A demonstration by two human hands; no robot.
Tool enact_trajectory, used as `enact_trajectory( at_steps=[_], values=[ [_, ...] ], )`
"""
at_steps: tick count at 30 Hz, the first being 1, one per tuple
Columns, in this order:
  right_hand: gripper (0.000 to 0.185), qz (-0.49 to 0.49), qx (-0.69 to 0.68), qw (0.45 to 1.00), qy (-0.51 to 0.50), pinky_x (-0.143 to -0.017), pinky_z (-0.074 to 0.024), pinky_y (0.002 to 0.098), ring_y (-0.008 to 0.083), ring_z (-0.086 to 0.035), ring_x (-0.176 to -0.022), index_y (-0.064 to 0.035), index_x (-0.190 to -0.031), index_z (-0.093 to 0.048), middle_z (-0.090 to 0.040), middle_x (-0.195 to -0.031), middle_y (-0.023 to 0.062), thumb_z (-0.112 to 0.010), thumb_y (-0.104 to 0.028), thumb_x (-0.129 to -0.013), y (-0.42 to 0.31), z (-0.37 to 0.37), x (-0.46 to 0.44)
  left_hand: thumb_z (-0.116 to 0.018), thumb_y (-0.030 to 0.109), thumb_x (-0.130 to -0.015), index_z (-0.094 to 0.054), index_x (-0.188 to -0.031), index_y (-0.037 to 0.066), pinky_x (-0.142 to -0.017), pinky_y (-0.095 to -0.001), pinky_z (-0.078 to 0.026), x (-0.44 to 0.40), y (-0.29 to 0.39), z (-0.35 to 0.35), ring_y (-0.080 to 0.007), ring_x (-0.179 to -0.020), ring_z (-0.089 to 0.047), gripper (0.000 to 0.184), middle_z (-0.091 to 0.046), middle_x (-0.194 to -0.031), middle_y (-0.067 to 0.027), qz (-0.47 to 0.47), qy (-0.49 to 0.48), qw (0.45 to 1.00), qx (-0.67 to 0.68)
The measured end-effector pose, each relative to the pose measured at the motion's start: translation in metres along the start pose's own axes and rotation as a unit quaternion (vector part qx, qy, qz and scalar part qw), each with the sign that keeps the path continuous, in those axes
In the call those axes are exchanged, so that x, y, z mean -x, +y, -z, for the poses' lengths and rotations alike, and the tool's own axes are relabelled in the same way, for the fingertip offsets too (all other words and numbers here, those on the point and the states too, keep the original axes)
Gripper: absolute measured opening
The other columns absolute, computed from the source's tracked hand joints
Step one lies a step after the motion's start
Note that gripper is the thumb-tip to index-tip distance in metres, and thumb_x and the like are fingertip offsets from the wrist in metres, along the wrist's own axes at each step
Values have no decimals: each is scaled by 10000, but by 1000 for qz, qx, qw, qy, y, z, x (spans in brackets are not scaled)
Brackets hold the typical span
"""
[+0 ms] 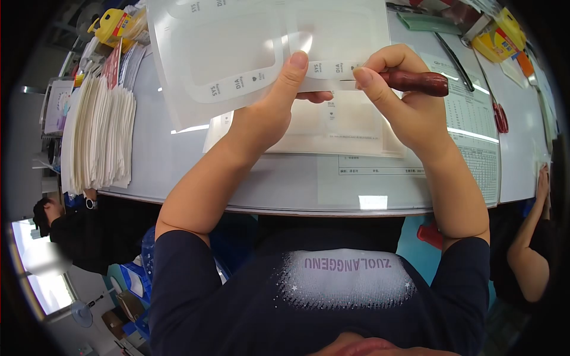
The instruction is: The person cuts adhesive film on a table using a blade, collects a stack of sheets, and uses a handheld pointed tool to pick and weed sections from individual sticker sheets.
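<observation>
My left hand point(270, 110) pinches the lower edge of a translucent printed sheet point(228, 44), thumb on top and fingertips showing beneath. The sheet bears clear window shapes and small "SYS" and "DIA" markings, and is lifted and tilted above the table. My right hand point(409, 110) is closed around an awl point(418, 83) with a dark red, rounded handle. Its thin tip points left to the sheet's lower right edge, by the printed marks; whether it touches is unclear. Below both hands lies a stack of similar sheets point(332, 144).
Upright white papers point(101, 133) stand at the left table edge. A printed document point(469, 142) lies to the right under a black pen-like stick point(454, 62) and red-handled tool point(500, 118). Yellow containers point(113, 26) sit at the back corners. Other people sit on both sides.
</observation>
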State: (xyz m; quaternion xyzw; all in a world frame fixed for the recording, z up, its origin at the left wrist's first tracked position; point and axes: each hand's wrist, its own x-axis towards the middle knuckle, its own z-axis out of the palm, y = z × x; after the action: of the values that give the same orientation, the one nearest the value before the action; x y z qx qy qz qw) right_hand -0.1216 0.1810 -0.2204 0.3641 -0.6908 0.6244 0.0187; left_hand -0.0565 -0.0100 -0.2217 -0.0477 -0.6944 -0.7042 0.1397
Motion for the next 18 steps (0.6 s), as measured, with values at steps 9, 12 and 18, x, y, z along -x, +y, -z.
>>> enact_trajectory(
  at_steps=[9,12,18],
  values=[
    [133,38,47,996,-69,-636,-440,218,68,-554,-669,-31,-856,-608,-604,-709,2,-706,-112,-898,-2,-8,-1,-533,281,-1015,-564,-1226,-30,-739,-346,-618,4,2,-5,-226,-850,-702,377,-683,-1007,-137,1,-7,1000,6],
    [129,73,36,997,-9,-618,-428,211,59,-533,-641,-27,-838,-593,-590,-701,-12,-694,-81,-898,2,-1,-3,-537,266,-1000,-570,-1222,-38,-739,-340,-608,-1,-5,-1,-235,-855,-712,377,-692,-1022,-152,-26,-14,999,17],
    [165,77,117,990,15,-586,-395,202,36,-502,-622,-41,-802,-569,-565,-697,-33,-684,-101,-905,9,36,-17,-568,228,-959,-552,-1235,-84,-731,-316,-592,-13,8,42,-237,-866,-725,417,-700,-1051,-184,31,-62,997,33]
  ],
)
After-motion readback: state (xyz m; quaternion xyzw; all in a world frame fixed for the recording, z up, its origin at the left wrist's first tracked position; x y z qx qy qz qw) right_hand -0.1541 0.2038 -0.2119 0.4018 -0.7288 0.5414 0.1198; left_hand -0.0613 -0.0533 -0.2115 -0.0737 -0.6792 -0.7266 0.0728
